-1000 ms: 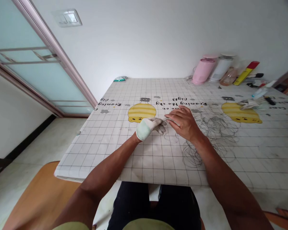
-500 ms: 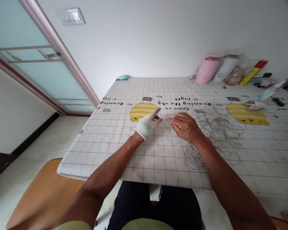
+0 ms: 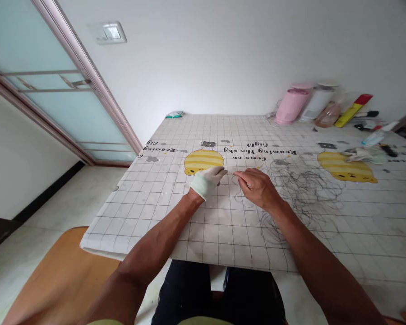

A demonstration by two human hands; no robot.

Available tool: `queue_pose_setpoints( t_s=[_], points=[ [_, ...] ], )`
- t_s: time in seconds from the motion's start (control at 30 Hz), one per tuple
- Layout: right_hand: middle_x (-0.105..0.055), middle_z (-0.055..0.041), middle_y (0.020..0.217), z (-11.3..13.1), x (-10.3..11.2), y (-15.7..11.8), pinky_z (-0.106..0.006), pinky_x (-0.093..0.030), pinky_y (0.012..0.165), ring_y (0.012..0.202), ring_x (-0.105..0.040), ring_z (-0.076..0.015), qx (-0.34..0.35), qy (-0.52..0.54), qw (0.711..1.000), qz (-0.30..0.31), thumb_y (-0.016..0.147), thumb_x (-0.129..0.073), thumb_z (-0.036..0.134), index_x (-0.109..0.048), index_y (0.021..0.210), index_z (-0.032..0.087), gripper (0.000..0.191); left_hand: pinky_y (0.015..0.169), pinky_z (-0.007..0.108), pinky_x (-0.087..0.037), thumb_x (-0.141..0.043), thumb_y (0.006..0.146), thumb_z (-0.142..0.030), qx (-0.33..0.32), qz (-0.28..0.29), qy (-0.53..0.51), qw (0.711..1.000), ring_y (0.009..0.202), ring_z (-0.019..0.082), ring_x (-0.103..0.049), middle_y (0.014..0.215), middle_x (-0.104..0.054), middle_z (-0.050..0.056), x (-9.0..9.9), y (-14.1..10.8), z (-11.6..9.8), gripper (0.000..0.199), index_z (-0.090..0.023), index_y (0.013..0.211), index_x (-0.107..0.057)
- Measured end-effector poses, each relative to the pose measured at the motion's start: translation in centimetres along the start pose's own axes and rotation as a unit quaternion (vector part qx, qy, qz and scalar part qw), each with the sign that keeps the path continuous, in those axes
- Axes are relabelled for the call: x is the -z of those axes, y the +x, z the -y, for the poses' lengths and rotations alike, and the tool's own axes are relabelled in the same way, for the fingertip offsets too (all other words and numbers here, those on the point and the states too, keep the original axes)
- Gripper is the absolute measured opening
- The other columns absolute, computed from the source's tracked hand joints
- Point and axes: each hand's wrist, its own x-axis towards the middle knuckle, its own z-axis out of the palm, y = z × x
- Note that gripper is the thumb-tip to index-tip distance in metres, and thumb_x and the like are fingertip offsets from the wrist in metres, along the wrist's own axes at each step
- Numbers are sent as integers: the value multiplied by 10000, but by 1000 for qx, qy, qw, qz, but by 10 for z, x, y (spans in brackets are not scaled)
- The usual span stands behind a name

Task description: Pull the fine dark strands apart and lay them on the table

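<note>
My left hand (image 3: pixel 209 180), in a white glove, is over the yellow bear print, its fingers drawn together in a pinch. What it grips is too small to make out. Bare and also pinched, my right hand (image 3: pixel 255 186) is just to the right with a small gap between the two. A faint thin strand shows near its fingertips. Loose tangled dark thread or wire (image 3: pixel 304 194) spreads over the checked tablecloth (image 3: pixel 149 203) beside and beyond my right wrist.
Along the wall at the back right stand a pink cylinder (image 3: pixel 292 106), a white one (image 3: pixel 317 104) and a yellow-red box (image 3: pixel 353 110). A crumpled glove (image 3: pixel 365 155) and a clear bottle (image 3: pixel 379 135) lie at the right. A small green-white packet (image 3: pixel 175 114) is at the back left corner.
My left hand's fingers, spread apart before, have come together in a pinch. My right hand stays pinched in nearly the same place. The whole view has shifted slightly.
</note>
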Motion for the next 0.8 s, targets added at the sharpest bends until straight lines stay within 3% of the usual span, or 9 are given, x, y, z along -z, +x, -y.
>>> queue_pose_setpoints(
  t_s=[0.23, 0.37, 0.43, 0.5, 0.6, 0.8],
  points=[
    [-734, -78, 884, 4, 1, 5, -424, -522, 804, 832, -651, -246, 0, 1, 1000, 2, 1019, -526, 188, -722, 1133, 217, 228, 640, 240, -416, -584, 972, -359, -12, 5, 32, 999, 662, 137, -605, 715, -671, -11, -1, 1, 1, 218, -271, 945, -782],
    [-728, -127, 1066, 12, 12, 11, -486, -499, 922, 1019, -635, -300, -28, -32, 995, -90, 994, -567, 209, -708, 1055, 217, 154, 640, 248, -389, -590, 976, -341, -24, -30, 70, 997, 723, 154, -620, 747, -670, 5, -5, 2, 2, 217, -258, 876, -764],
    [-714, -112, 938, 19, 12, 11, -452, -491, 845, 915, -626, -284, -74, -52, 988, -128, 990, -579, 246, -680, 903, 222, 136, 642, 261, -368, -580, 988, -346, -34, -49, 115, 992, 771, 171, -623, 801, -685, 23, -4, 3, 3, 230, -252, 884, -763],
    [-649, -62, 735, 27, 7, 9, -383, -443, 687, 712, -574, -227, -131, -47, 985, -107, 998, -584, 318, -597, 741, 231, 272, 652, 277, -352, -560, 1001, -332, -54, -53, 165, 983, 814, 187, -621, 891, -707, 42, -2, 3, 5, 233, -255, 936, -771],
    [-528, 2, 562, 34, -6, 6, -324, -305, 543, 510, -427, -150, -199, -8, 980, -20, 1003, -568, 406, -465, 621, 231, 433, 665, 295, -339, -534, 1008, -270, -82, -40, 208, 974, 839, 201, -619, 993, -717, 57, -1, 2, 8, 242, -275, 1043, -773],
    [-586, 9, 572, 33, -16, 7, -297, -309, 535, 486, -460, -138, -267, 21, 963, 16, 1027, -490, 451, -523, 685, 227, 411, 669, 292, -363, -495, 998, -201, -102, -17, 273, 956, 818, 190, -625, 969, -722, 48, -6, 0, 7, 284, -264, 1091, -756]
  ],
)
